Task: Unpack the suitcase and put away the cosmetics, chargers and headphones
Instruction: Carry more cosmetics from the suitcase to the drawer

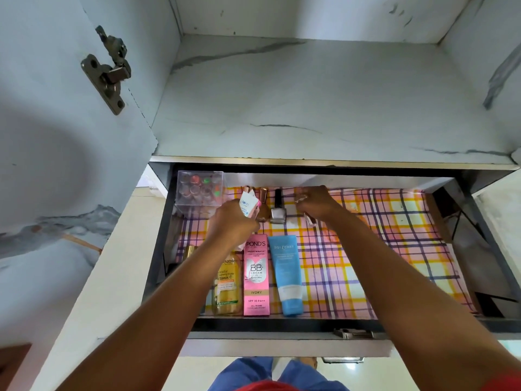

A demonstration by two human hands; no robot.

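An open drawer [282,324] lined with pink checked paper holds cosmetics. My left hand [229,230] grips a small white and pink tube [248,206] over the drawer's back left. My right hand [315,203] is closed around a small clear bottle [310,220] that stands on the liner at the back. Between my hands stand a gold nail polish [263,206] and a silver nail polish [278,211]. Near the front lie a yellow Garnier bottle [227,286], a pink Pond's BB cream box [256,277] and a blue tube [287,275].
A clear plastic organiser [198,193] with small round items stands in the drawer's back left corner. A gold cap [189,252] shows at the left wall. An empty marble-pattern shelf [310,94] lies above the drawer. The cupboard door [56,136] hangs open on the left.
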